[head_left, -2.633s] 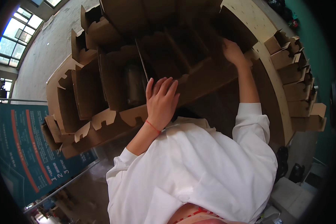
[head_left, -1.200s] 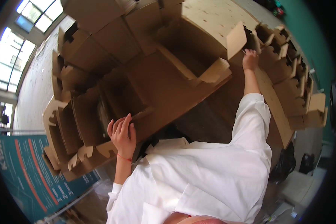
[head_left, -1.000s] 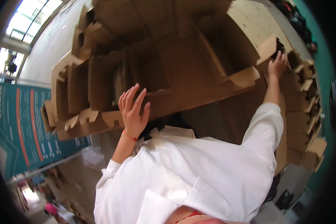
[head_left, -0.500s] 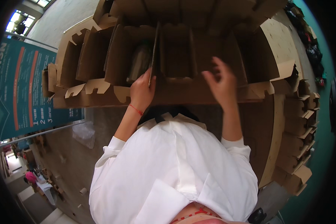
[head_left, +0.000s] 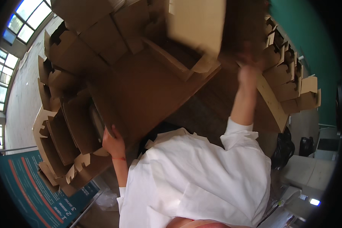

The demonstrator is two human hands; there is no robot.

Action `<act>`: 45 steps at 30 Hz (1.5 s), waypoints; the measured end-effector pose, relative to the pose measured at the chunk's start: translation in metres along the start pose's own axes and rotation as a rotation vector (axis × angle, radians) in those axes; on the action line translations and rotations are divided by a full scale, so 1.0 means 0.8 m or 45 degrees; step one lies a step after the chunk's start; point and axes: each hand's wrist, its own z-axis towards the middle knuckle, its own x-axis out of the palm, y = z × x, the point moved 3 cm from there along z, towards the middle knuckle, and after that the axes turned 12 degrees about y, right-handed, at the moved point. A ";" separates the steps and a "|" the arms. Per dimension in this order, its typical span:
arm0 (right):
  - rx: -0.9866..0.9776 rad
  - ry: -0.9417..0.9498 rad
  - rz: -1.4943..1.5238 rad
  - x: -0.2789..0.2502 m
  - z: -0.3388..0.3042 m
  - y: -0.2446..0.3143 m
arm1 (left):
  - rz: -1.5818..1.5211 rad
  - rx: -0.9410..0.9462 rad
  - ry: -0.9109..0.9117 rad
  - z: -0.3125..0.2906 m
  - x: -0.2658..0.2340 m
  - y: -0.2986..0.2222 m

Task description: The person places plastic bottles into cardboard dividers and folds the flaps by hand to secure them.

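1. The left hand (head_left: 113, 142), a thin red band at its wrist, is clamped on the lower left edge of a large flat brown corrugated cardboard sheet (head_left: 148, 91), fingers curled behind the edge.
2. The right hand (head_left: 249, 70) is raised to the sheet's far upper right corner; it is blurred, so whether it grips or only presses there cannot be told.
3. The sheet lies tilted above the white-sleeved arms, across a tall stack of folded brown cardboard trays with notched edges (head_left: 62, 125).
4. More folded brown cardboard cartons (head_left: 292, 83) stand stacked at the right, against a teal wall (head_left: 311, 41).
5. Risk, as I judge it: only one firm grip shows, so the wide sheet could swing or slide off the left fingers. Its corner could also catch the notched trays and topple the stack.
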 end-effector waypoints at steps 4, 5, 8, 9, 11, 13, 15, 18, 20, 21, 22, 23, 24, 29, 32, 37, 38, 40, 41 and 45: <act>-0.168 -0.336 -0.345 -0.130 0.053 -0.036 | -0.083 0.057 0.011 -0.001 -0.004 -0.010; 0.063 -0.338 -0.528 -0.158 0.064 -0.065 | -0.091 0.048 0.010 0.000 -0.001 -0.003; 0.465 -0.305 -0.598 -0.213 0.062 -0.159 | -0.064 0.050 0.018 -0.009 -0.005 -0.003; 0.473 -0.414 -0.397 -0.220 0.057 -0.187 | -0.053 0.049 0.020 -0.008 -0.005 -0.003; 0.493 -0.605 0.015 -0.222 0.046 -0.246 | -0.070 0.088 0.023 -0.008 -0.004 -0.001; 0.490 -0.763 0.246 -0.238 0.052 -0.308 | -0.073 0.104 0.040 -0.008 -0.005 0.001; 0.457 -0.799 0.378 -0.246 0.074 -0.339 | -0.078 0.083 0.059 -0.004 -0.004 0.000; 0.373 -0.731 0.604 -0.262 0.125 -0.378 | -0.119 0.097 0.055 -0.002 -0.010 -0.004; 0.370 -0.638 0.717 -0.267 0.148 -0.391 | -0.142 0.082 0.083 -0.001 -0.007 0.001; 0.417 -0.562 0.747 -0.252 0.148 -0.376 | -0.141 0.074 0.093 -0.002 -0.009 0.001; 0.430 -0.635 0.564 -0.237 0.139 -0.359 | -0.141 0.069 0.105 -0.001 -0.010 0.000; 0.439 -0.688 0.377 -0.193 0.112 -0.305 | -0.123 0.080 0.087 -0.003 -0.011 0.000; 0.203 -0.644 0.182 -0.171 0.093 -0.279 | -0.115 0.105 0.073 -0.001 -0.011 -0.005; -0.561 0.173 -0.262 0.039 -0.029 -0.123 | -0.017 0.144 0.073 0.026 0.014 -0.029; -0.895 0.421 -0.944 0.134 -0.066 -0.056 | -0.095 0.202 0.065 0.040 0.033 -0.040; -0.209 0.912 -1.350 0.173 -0.027 -0.099 | -0.307 0.253 0.075 0.040 0.032 -0.102; -0.196 0.945 -1.290 0.177 -0.027 -0.093 | -0.304 0.268 0.141 0.039 0.036 -0.114; -0.272 0.996 -1.273 0.198 -0.055 -0.073 | -0.410 0.351 0.255 0.041 0.064 -0.129; -0.287 1.037 -1.349 0.208 -0.067 -0.072 | -0.365 0.340 0.356 0.040 0.070 -0.136; -0.343 1.230 -1.000 0.234 -0.122 -0.064 | -0.338 0.419 0.484 0.027 0.049 -0.137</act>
